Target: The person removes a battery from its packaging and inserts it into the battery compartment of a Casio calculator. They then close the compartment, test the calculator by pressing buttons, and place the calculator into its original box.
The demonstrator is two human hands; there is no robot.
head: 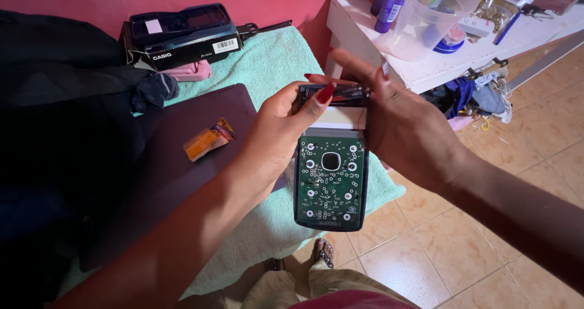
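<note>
Opened calculator (331,175) held above the lap, seen from the head camera. The device was carried upright between both hands over the edge of a pale green towel (267,65), its back cover off and its green circuit board (330,184) facing the viewer. The left hand (277,135) closed its grip on the upper left edge, thumb laid across the top end; the right hand (398,123) closed its grip on the upper right edge, forefinger lifted free. For work of this kind the grip was best kept on the casing rim, fingers clear of the solder points, and the body steadied by one hand while the other worked the top. The board bore white printed rings and a dark oval opening at its centre, with a pale strip and a dark compartment above it. Farther off lay an orange packet (208,138) on a dark flat case (176,163), then a black carton (182,35) against the pink wall, and a white bench (456,59) with a clear plastic tub (426,17) and purple bottle (390,5).
</note>
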